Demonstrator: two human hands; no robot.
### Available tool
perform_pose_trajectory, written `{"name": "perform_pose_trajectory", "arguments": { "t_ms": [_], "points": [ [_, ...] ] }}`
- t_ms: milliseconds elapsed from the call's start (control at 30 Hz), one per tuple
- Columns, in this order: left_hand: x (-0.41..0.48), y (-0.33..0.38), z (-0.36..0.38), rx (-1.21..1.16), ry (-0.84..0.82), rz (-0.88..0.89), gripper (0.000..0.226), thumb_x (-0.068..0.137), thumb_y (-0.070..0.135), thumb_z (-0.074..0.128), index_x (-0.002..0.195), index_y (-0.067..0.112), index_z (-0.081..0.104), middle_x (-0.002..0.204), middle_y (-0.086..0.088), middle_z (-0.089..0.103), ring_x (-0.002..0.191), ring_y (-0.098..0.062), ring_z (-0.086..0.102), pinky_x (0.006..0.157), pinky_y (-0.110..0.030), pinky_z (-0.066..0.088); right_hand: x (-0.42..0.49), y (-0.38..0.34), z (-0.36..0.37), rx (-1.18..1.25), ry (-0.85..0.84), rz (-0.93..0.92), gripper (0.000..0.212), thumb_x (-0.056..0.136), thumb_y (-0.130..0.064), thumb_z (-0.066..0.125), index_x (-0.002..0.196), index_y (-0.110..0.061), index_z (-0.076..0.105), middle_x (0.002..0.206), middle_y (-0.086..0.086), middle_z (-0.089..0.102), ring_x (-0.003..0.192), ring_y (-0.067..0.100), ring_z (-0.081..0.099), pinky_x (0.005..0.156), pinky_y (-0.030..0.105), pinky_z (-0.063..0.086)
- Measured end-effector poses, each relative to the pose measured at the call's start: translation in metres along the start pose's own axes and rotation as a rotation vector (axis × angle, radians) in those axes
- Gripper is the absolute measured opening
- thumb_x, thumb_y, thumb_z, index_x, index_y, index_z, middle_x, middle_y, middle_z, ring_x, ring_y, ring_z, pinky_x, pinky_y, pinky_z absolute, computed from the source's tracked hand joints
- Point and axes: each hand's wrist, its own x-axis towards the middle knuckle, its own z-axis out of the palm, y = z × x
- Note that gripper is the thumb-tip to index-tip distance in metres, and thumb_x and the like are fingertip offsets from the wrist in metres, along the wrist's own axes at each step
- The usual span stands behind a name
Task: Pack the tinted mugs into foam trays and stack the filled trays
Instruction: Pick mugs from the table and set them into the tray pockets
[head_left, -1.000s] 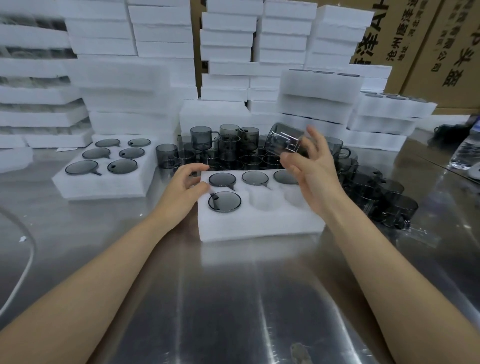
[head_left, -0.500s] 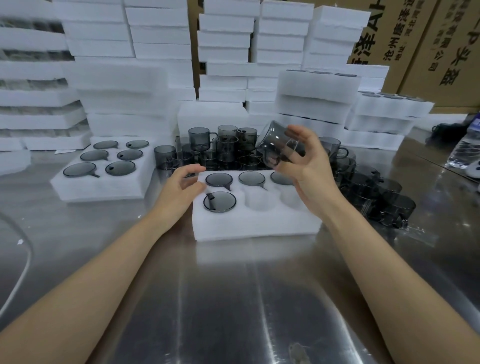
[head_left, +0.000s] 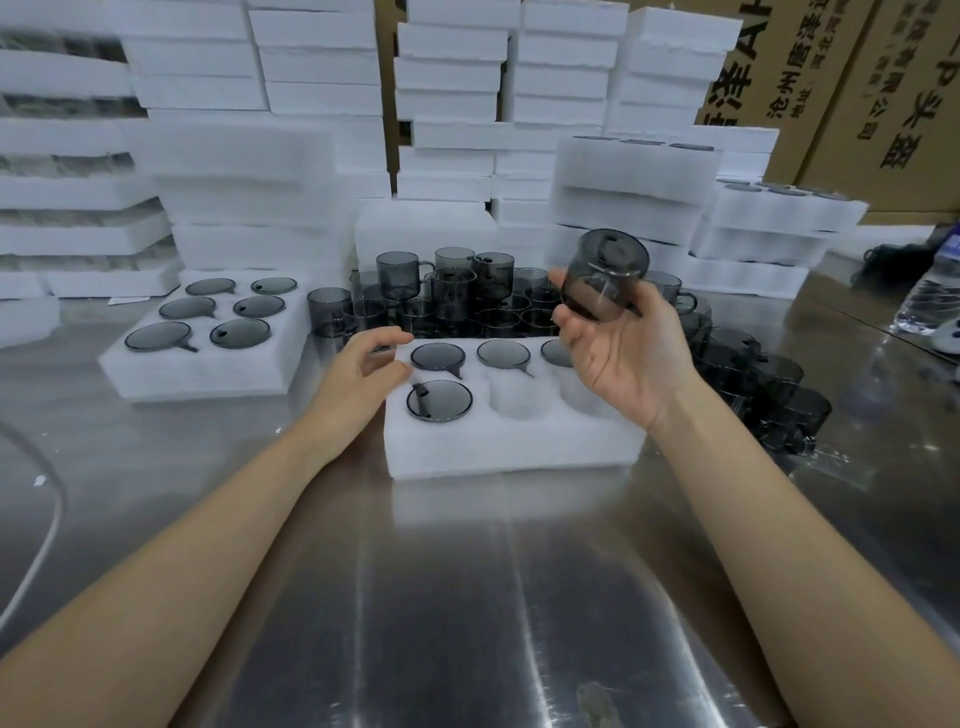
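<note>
Your right hand (head_left: 618, 353) clamps a tinted mug (head_left: 605, 275) between thumb and fingers. The mug is tilted above the far right corner of the foam tray (head_left: 509, 447), probably to orient it for one of the two empty near pockets. Your left hand (head_left: 358, 374) lies against the tray's left edge, likely steadying it; whether it pinches the foam cannot be determined. The right hand partly hides the far right pocket. Loose mugs (head_left: 447, 296) stand beyond the tray.

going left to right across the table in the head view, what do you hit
full foam tray, left hand, part-filled foam tray, right hand holding a tinted mug, water bottle
</note>
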Motion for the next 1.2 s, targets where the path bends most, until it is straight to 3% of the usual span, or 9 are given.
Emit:
{"name": "perform_pose_trajectory", "arguments": {
  "t_ms": [167,300,500,733,867,967,1033,1100,1200],
  "points": [
    [0.001,0.0,0.0,0.015,0.001,0.021,0.029,0.092,0.008,0.06,0.105,0.034,0.062,0.133,0.008,0.054,0.104,0.018,0.052,0.081,-0.001,0.039,0.0,-0.001,0.001,-0.127,-0.041,-0.057,0.044,0.081,-0.036,0.049,0.111,-0.009,0.065,0.094,0.01,0.066,0.079,0.024,0.066,0.049,0.02,0.051],
    [0.001,-0.001,0.0,0.013,0.002,0.021,0.029,0.092,0.009,0.061,0.104,0.035,0.063,0.133,0.009,0.054,0.108,0.014,0.052,0.083,-0.004,0.039,-0.002,-0.003,0.003,-0.406,0.035,-0.15,0.022,0.085,-0.032,0.058,0.098,-0.017,0.067,0.095,0.005,0.067,0.081,0.025,0.066,0.064,0.034,0.056],
    [0.001,-0.001,-0.001,0.023,-0.01,0.021,0.029,0.092,0.012,0.061,0.103,0.039,0.063,0.13,0.012,0.056,0.106,0.018,0.052,0.083,-0.003,0.039,-0.003,0.022,0.01,-1.473,0.412,-0.397,0.047,0.071,-0.062,0.069,0.093,-0.021,0.058,0.091,-0.009,0.054,0.086,0.017,0.06,0.073,0.04,0.056],
    [-0.001,0.001,0.0,0.035,-0.012,0.008,0.028,0.092,0.012,0.06,0.103,0.038,0.063,0.13,0.009,0.057,0.12,-0.002,0.052,0.098,-0.021,0.041,-0.011,0.041,0.021,-1.745,0.384,-0.585,0.047,0.07,-0.068,0.055,0.097,-0.031,0.052,0.083,-0.013,0.046,0.076,0.014,0.051,0.063,0.033,0.037],
    [0.0,0.002,0.0,0.052,-0.018,0.008,0.027,0.093,0.013,0.059,0.103,0.038,0.062,0.13,0.011,0.056,0.111,0.012,0.051,0.084,-0.006,0.039,-0.01,0.06,0.028,-2.001,0.444,-0.502,0.049,0.075,-0.069,0.05,0.094,-0.024,0.051,0.092,-0.007,0.04,0.077,0.023,0.045,0.064,0.032,0.028],
    [0.0,0.0,0.0,0.065,-0.017,0.012,0.026,0.093,0.015,0.06,0.103,0.039,0.062,0.129,0.012,0.057,0.11,0.014,0.051,0.083,-0.007,0.039,-0.011,0.057,0.027,-2.04,0.442,-0.356,0.037,0.079,-0.067,0.052,0.086,-0.031,0.047,0.091,-0.008,0.042,0.093,0.022,0.05,0.068,0.032,0.028],
    [0.001,-0.001,0.0,0.066,-0.007,0.014,0.025,0.093,0.016,0.06,0.103,0.039,0.062,0.126,0.011,0.059,0.112,0.006,0.053,0.086,-0.01,0.04,-0.012,0.059,0.023,-2.138,0.388,-0.375,0.043,0.083,-0.066,0.049,0.102,-0.028,0.054,0.101,-0.006,0.044,0.104,0.02,0.048,0.072,0.033,0.034],
    [0.003,-0.002,0.0,0.042,0.053,-0.009,0.02,0.095,0.021,0.057,0.103,0.037,0.063,0.12,0.008,0.062,0.111,-0.005,0.058,0.09,-0.017,0.044,-0.014,0.063,0.021,-2.256,0.243,-0.454,0.058,0.09,-0.062,0.041,0.133,-0.024,0.047,0.129,-0.002,0.043,0.12,0.022,0.042,0.09,0.038,0.039],
    [0.005,-0.004,-0.001,0.092,0.248,-0.006,0.019,0.095,0.015,0.053,0.101,0.03,0.063,0.119,0.001,0.058,0.107,-0.017,0.059,0.1,-0.033,0.044,-0.013,0.064,0.016,-2.241,-0.024,-0.185,0.07,0.095,-0.064,0.019,0.153,-0.025,0.017,0.16,-0.01,0.013,0.147,0.015,0.009,0.117,0.039,0.011]
  ]
}}
